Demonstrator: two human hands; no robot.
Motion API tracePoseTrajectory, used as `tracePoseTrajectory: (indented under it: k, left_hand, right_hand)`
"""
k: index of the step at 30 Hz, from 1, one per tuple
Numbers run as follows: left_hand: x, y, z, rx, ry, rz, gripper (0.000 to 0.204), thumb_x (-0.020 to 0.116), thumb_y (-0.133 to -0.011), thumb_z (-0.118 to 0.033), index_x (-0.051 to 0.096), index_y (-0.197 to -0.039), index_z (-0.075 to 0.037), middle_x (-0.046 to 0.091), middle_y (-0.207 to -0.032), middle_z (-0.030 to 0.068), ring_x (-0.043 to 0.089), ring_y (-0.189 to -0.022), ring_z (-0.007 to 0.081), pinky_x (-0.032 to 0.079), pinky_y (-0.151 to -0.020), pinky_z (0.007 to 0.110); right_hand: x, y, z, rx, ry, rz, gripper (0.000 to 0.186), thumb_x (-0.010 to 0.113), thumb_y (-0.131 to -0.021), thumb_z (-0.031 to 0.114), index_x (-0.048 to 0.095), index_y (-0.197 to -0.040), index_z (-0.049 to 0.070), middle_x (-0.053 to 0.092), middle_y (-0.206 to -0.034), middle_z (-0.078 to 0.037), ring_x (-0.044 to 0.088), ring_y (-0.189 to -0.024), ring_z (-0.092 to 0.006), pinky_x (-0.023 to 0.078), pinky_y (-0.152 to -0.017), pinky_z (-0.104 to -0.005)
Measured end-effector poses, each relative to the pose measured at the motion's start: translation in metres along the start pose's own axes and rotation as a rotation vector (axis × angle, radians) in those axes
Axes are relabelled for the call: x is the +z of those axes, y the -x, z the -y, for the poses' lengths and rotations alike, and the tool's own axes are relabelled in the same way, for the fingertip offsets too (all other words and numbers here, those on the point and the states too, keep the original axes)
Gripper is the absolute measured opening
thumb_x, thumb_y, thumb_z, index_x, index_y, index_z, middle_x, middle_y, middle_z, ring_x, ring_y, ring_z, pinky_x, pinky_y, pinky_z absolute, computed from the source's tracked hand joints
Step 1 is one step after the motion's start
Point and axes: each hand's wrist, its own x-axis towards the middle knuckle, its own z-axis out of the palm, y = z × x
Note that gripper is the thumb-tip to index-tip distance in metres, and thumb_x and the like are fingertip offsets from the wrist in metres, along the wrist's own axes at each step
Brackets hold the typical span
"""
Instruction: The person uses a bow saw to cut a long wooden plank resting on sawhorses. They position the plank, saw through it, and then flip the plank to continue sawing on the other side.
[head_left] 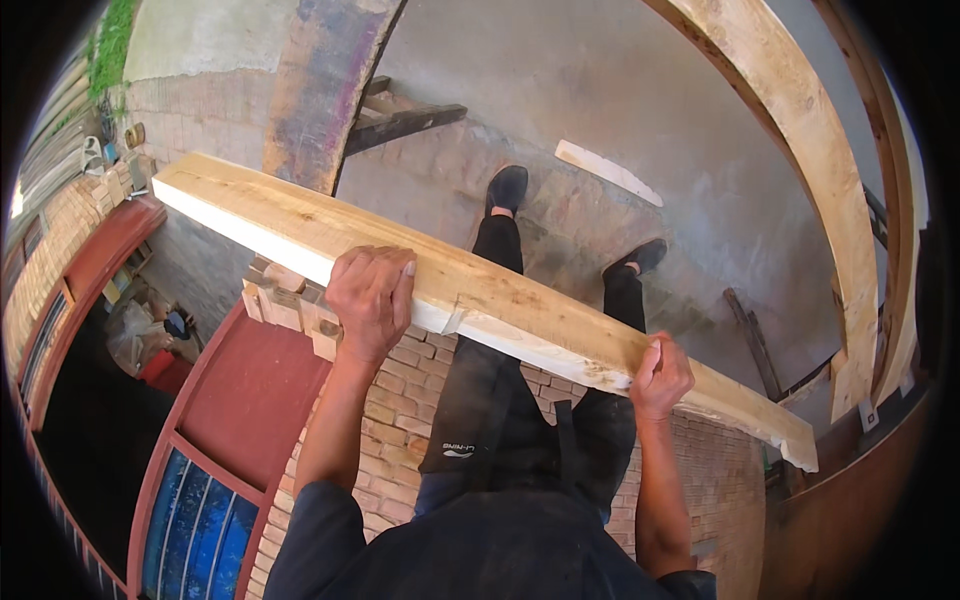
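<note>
A long, thick wooden beam (470, 285) slants across the view in front of my body, from the upper left down to the lower right. Its upper face is bare yellowish wood, and the side toward me looks pale. My left hand (370, 300) is closed over the beam left of its middle, the fingers wrapped on the near edge. Farther right, my right hand (661, 377) grips the same beam, fingers curled round it. At the right end the wood shows a notched, cut shape. The beam's underside is hidden from me.
Curved timbers (810, 130) rise at the right. A broad worn board (325, 80) leans at the upper left, beside a dark wooden bracket (405, 125). One pale wood strip (610, 172) lies on the concrete floor. Below left are a red door frame (250, 380) and a brick wall (400, 400).
</note>
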Motion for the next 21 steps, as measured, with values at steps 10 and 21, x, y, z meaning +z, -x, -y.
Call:
tracePoseTrajectory:
  k: [10, 21]
  left_hand:
    - [-0.004, -0.027, 0.018, 0.110, 0.050, 0.167, 0.011, 0.076, -0.092, -0.005, 0.076, -0.103, -0.005, 0.062, -0.065, 0.0061, 0.060, -0.057, 0.0263, 0.046, -0.058, 0.040]
    - [-0.005, -0.031, 0.013, 0.247, 0.112, 0.255, 0.008, 0.073, -0.089, -0.004, 0.077, -0.096, -0.004, 0.064, -0.070, 0.0095, 0.064, -0.063, 0.0299, 0.049, -0.061, 0.042]
  right_hand:
    - [0.003, 0.002, 0.001, -0.013, 0.032, -0.075, 0.019, 0.059, -0.100, 0.012, 0.071, -0.092, 0.000, 0.077, -0.094, -0.016, 0.070, -0.079, -0.0377, 0.056, -0.071, -0.0460]
    - [0.003, 0.004, 0.000, 0.021, 0.035, -0.138, 0.014, 0.063, -0.099, 0.012, 0.071, -0.092, 0.003, 0.077, -0.092, -0.014, 0.071, -0.077, -0.0353, 0.056, -0.070, -0.0450]
